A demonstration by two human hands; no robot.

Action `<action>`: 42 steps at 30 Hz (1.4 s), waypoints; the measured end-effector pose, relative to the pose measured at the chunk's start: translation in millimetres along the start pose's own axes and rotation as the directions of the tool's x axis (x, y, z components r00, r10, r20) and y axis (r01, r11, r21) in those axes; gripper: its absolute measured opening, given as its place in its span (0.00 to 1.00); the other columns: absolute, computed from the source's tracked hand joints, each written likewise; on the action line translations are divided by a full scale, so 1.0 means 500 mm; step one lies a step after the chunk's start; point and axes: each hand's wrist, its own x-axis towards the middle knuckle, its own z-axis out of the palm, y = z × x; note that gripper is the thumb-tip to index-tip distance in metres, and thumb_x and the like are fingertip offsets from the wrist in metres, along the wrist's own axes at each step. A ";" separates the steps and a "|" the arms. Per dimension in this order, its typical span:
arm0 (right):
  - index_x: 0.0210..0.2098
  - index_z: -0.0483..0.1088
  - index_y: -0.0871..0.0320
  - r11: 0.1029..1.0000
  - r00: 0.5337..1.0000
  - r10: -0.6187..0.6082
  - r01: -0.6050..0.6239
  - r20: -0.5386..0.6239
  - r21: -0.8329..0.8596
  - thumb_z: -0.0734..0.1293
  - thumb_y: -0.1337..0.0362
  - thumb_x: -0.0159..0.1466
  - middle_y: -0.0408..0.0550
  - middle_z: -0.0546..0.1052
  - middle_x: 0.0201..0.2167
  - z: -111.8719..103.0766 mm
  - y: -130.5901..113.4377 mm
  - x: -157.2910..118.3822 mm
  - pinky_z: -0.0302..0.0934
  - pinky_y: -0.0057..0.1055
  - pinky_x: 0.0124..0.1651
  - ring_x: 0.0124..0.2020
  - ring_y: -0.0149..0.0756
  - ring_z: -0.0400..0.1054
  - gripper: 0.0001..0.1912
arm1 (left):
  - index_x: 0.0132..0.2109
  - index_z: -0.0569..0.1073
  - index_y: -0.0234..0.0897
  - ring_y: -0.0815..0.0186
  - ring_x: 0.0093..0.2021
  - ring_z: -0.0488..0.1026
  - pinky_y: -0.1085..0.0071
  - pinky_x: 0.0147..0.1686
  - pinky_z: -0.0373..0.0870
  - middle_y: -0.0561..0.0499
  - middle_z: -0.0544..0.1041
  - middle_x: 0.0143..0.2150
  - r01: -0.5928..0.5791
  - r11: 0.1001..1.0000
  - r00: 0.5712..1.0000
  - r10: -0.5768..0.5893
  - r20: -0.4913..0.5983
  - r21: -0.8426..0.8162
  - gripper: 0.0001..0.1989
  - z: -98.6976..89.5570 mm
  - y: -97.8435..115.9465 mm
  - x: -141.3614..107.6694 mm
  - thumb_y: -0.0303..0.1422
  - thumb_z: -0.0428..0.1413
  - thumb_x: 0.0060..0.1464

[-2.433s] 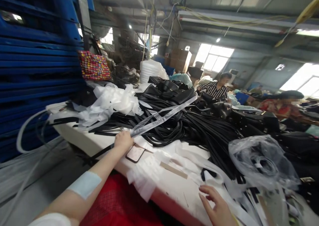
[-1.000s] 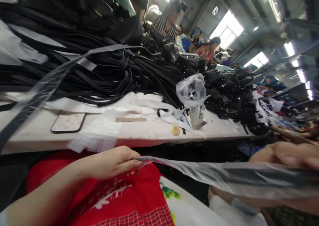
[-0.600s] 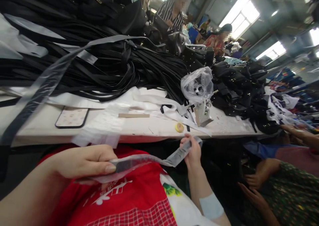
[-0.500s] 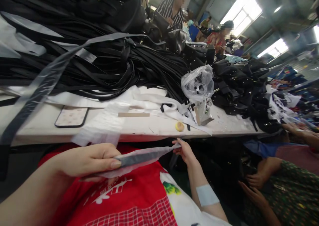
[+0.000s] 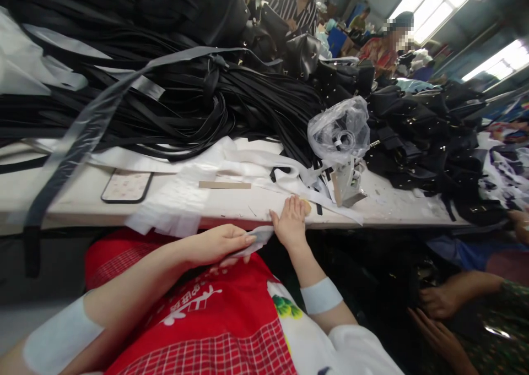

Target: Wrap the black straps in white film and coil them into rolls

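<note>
My left hand is closed on a dark strap in a clear plastic sleeve, held low in front of the red apron. Only a short end of the sleeved strap shows, pointing toward my right wrist; the rest is hidden by the hand. My right hand lies palm down on the front edge of the white table, fingers stretched out. Its fingertips are beside a small yellow roll of tape, partly covered by them. A flat brown strip lies farther back on the table.
A phone and white plastic sleeves lie at the left front. Black straps are heaped behind, with a long sleeved strap draped over the edge. A clear plastic bag stands right. A co-worker's hands are lower right.
My right hand has let go of the sleeve's far end and moved up onto the table edge. My left hand has moved right with the sleeved strap, and the view has shifted slightly.
</note>
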 end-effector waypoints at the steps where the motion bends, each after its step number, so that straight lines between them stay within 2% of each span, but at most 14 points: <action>1: 0.59 0.62 0.80 0.999 1.000 -0.021 0.020 0.013 0.035 0.62 0.56 0.67 0.78 0.62 0.61 0.000 0.000 0.001 0.40 0.59 0.67 0.68 0.60 0.48 0.32 | 0.32 0.71 0.34 0.74 0.10 0.53 0.78 0.12 0.49 0.59 0.60 0.12 -0.004 1.000 0.999 0.003 -0.044 -0.021 0.27 -0.004 -0.002 0.002 0.55 0.49 0.59; 3: 0.57 0.66 0.71 0.977 0.992 -0.115 0.104 0.051 0.187 0.58 0.59 0.69 0.69 0.67 0.60 -0.020 0.002 -0.002 0.41 0.58 0.67 0.67 0.55 0.52 0.24 | 0.31 0.71 0.33 0.75 0.10 0.53 0.78 0.13 0.47 0.59 0.60 0.12 -0.010 0.997 0.993 0.002 -0.119 -0.073 0.26 -0.013 -0.006 0.003 0.54 0.49 0.60; 5: 0.58 0.67 0.61 0.887 0.960 -0.264 0.204 0.093 0.415 0.55 0.62 0.70 0.59 0.70 0.59 -0.059 0.000 -0.009 0.43 0.55 0.68 0.66 0.48 0.55 0.20 | 0.31 0.71 0.33 0.75 0.10 0.52 0.78 0.13 0.46 0.59 0.60 0.12 -0.017 0.990 0.989 -0.004 -0.150 -0.138 0.25 -0.019 -0.008 0.003 0.53 0.50 0.60; 8: 0.64 0.58 0.56 0.656 0.848 -0.500 0.239 0.175 0.716 0.61 0.62 0.67 0.55 0.65 0.63 -0.112 -0.020 -0.019 0.52 0.47 0.65 0.65 0.44 0.57 0.27 | 0.32 0.72 0.33 0.75 0.10 0.52 0.77 0.13 0.48 0.60 0.59 0.12 -0.039 0.980 0.990 0.012 -0.138 -0.194 0.23 -0.017 -0.002 0.010 0.50 0.51 0.60; 10: 0.64 0.58 0.56 0.587 0.804 -0.555 0.195 0.215 0.786 0.63 0.64 0.65 0.55 0.69 0.60 -0.124 -0.037 -0.022 0.59 0.42 0.61 0.60 0.43 0.64 0.28 | 0.33 0.73 0.32 0.76 0.11 0.53 0.77 0.15 0.52 0.60 0.60 0.12 -0.057 0.983 0.994 0.039 -0.105 -0.176 0.23 -0.014 0.005 0.017 0.49 0.51 0.61; 14: 0.53 0.69 0.57 0.717 0.918 -0.370 0.182 0.146 0.673 0.57 0.72 0.65 0.52 0.77 0.46 -0.120 -0.021 -0.017 0.65 0.40 0.54 0.49 0.40 0.71 0.19 | 0.34 0.74 0.32 0.74 0.15 0.61 0.77 0.18 0.57 0.54 0.70 0.18 -0.018 0.990 0.999 0.022 0.032 -0.140 0.21 -0.031 -0.001 0.008 0.48 0.53 0.61; 17: 0.55 0.67 0.57 0.834 0.944 -0.323 0.254 0.061 0.489 0.57 0.73 0.64 0.52 0.77 0.44 -0.132 0.028 -0.012 0.66 0.41 0.51 0.47 0.42 0.71 0.22 | 0.35 0.75 0.32 0.72 0.16 0.63 0.76 0.19 0.60 0.53 0.72 0.19 0.090 0.990 0.985 -0.073 0.154 -0.105 0.20 -0.066 -0.023 -0.017 0.48 0.54 0.60; 20: 0.63 0.61 0.57 0.895 0.910 -0.398 0.358 0.115 0.268 0.59 0.72 0.64 0.52 0.75 0.40 -0.151 0.054 -0.020 0.66 0.40 0.46 0.42 0.44 0.70 0.27 | 0.34 0.75 0.34 0.73 0.12 0.56 0.75 0.20 0.64 0.57 0.64 0.13 0.141 0.987 0.978 -0.126 0.164 -0.079 0.20 -0.093 -0.044 -0.034 0.48 0.54 0.60; 23: 0.67 0.54 0.55 0.860 0.825 -0.510 0.499 0.243 0.108 0.62 0.70 0.64 0.51 0.73 0.36 -0.157 0.040 -0.034 0.66 0.37 0.40 0.36 0.43 0.68 0.33 | 0.32 0.74 0.35 0.74 0.11 0.51 0.74 0.20 0.65 0.60 0.60 0.11 0.170 0.983 0.976 -0.157 0.154 -0.073 0.20 -0.096 -0.051 -0.031 0.48 0.54 0.59; 26: 0.69 0.51 0.55 0.803 0.752 -0.584 0.591 0.304 0.081 0.62 0.70 0.65 0.50 0.73 0.36 -0.155 0.012 -0.041 0.64 0.36 0.39 0.35 0.42 0.67 0.34 | 0.31 0.74 0.34 0.74 0.11 0.52 0.75 0.20 0.64 0.59 0.61 0.12 0.182 0.982 0.971 -0.171 0.167 -0.054 0.20 -0.087 -0.049 -0.017 0.48 0.55 0.59; 33: 0.69 0.50 0.61 0.734 0.666 -0.668 0.662 0.330 0.150 0.60 0.68 0.67 0.55 0.74 0.42 -0.149 -0.024 -0.039 0.64 0.40 0.46 0.41 0.45 0.68 0.32 | 0.31 0.75 0.33 0.74 0.11 0.53 0.73 0.21 0.64 0.59 0.61 0.12 0.158 0.985 0.975 -0.146 0.166 -0.064 0.21 -0.065 -0.035 0.006 0.49 0.55 0.57; 35: 0.68 0.51 0.63 0.724 0.655 -0.681 0.669 0.328 0.167 0.59 0.68 0.67 0.55 0.75 0.42 -0.146 -0.027 -0.039 0.65 0.40 0.46 0.41 0.45 0.68 0.31 | 0.31 0.76 0.33 0.73 0.11 0.54 0.73 0.19 0.62 0.58 0.62 0.12 0.158 0.984 0.980 -0.146 0.136 -0.080 0.22 -0.059 -0.033 0.009 0.49 0.55 0.57; 38: 0.68 0.52 0.64 0.735 0.678 -0.674 0.657 0.293 0.168 0.59 0.69 0.66 0.57 0.75 0.45 -0.142 -0.023 -0.038 0.64 0.41 0.48 0.42 0.46 0.67 0.30 | 0.32 0.76 0.31 0.73 0.11 0.56 0.75 0.17 0.57 0.55 0.65 0.13 0.142 0.984 0.987 -0.133 0.088 -0.108 0.24 -0.060 -0.034 0.005 0.49 0.52 0.59; 42: 0.67 0.52 0.63 0.763 0.718 -0.644 0.627 0.266 0.157 0.60 0.71 0.65 0.57 0.75 0.46 -0.140 -0.007 -0.036 0.65 0.41 0.47 0.43 0.47 0.67 0.31 | 0.33 0.77 0.30 0.71 0.12 0.58 0.74 0.16 0.58 0.52 0.67 0.14 0.175 0.971 0.979 -0.153 0.137 -0.164 0.27 -0.076 -0.044 -0.018 0.50 0.47 0.62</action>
